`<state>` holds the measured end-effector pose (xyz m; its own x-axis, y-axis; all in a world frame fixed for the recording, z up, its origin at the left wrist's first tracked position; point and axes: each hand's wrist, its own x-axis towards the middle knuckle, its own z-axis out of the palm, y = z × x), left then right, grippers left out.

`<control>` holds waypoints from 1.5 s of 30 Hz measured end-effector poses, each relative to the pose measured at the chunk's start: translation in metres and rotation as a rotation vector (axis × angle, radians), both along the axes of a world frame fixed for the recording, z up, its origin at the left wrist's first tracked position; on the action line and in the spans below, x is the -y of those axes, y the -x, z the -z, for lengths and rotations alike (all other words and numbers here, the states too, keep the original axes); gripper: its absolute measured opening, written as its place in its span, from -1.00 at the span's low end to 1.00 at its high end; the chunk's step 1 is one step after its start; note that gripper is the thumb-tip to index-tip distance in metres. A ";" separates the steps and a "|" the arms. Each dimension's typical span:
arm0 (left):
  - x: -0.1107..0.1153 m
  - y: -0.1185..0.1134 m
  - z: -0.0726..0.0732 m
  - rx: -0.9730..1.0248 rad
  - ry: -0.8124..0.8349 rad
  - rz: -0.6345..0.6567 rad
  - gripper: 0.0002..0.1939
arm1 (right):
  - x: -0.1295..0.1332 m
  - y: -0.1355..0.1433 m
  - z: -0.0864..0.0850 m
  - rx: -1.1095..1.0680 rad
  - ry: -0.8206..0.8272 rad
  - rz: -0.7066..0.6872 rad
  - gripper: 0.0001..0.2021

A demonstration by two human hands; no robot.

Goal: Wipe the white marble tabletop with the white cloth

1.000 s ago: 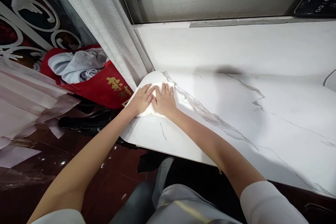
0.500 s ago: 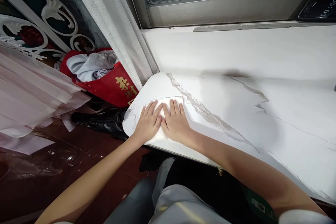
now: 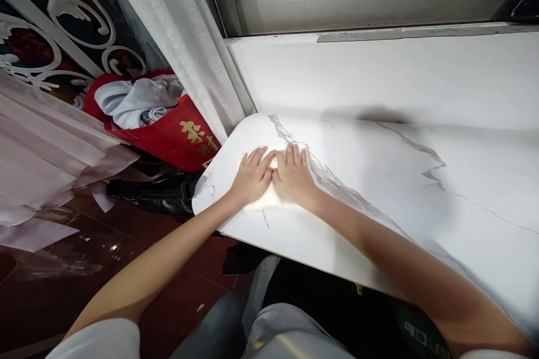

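A white cloth lies flat on the white marble-patterned tabletop, close to its rounded left end. Bright light washes out most of its edges. My left hand presses down on the cloth's left part, palm down with the fingers stretched out. Beside it, my right hand lies flat on the right part, fingers extended toward the wall. The two thumbs almost meet in the middle. Neither hand is closed around anything.
To the left, a red bag holds pale folded fabric. A white curtain hangs at the table's back left corner. A black phone rests on the window ledge at right. Pink fabric hangs at far left.
Both hands and the cloth have slid away from me and slightly right across the tabletop. A thin grey vein near the front edge is now uncovered.
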<state>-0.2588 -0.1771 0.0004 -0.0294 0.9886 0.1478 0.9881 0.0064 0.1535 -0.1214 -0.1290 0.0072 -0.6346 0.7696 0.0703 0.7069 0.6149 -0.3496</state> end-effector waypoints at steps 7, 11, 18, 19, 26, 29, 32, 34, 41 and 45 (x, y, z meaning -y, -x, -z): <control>-0.122 -0.016 -0.003 0.037 0.003 0.035 -0.47 | -0.112 -0.011 0.011 -0.029 -0.104 0.134 -0.44; -0.166 -0.032 -0.006 0.067 0.024 0.072 -0.46 | -0.149 -0.025 0.012 -0.015 -0.113 0.212 -0.44; -0.178 -0.043 -0.005 0.075 0.021 0.080 -0.47 | -0.153 -0.034 0.013 0.025 -0.153 0.256 -0.44; -0.177 -0.043 -0.005 0.074 0.021 0.079 -0.47 | -0.151 -0.034 0.013 0.027 -0.155 0.259 -0.44; -0.147 -0.058 -0.005 0.063 0.011 0.056 -0.47 | -0.124 -0.049 0.009 0.034 -0.166 0.240 -0.45; -0.116 -0.072 -0.004 0.056 -0.002 0.055 -0.47 | -0.097 -0.065 0.012 0.025 -0.195 0.216 -0.45; -0.081 -0.088 -0.004 0.055 0.008 0.086 -0.47 | -0.063 -0.083 0.016 0.044 -0.215 0.213 -0.44; -0.059 -0.098 -0.006 0.060 0.027 0.120 -0.47 | -0.040 -0.096 0.017 0.064 -0.220 0.222 -0.44; 0.018 -0.136 -0.006 0.048 0.092 0.212 -0.44 | 0.038 -0.146 0.020 0.067 -0.291 0.134 -0.44; 0.050 -0.150 -0.005 0.046 0.066 0.362 -0.41 | 0.074 -0.176 0.021 0.051 -0.334 0.074 -0.43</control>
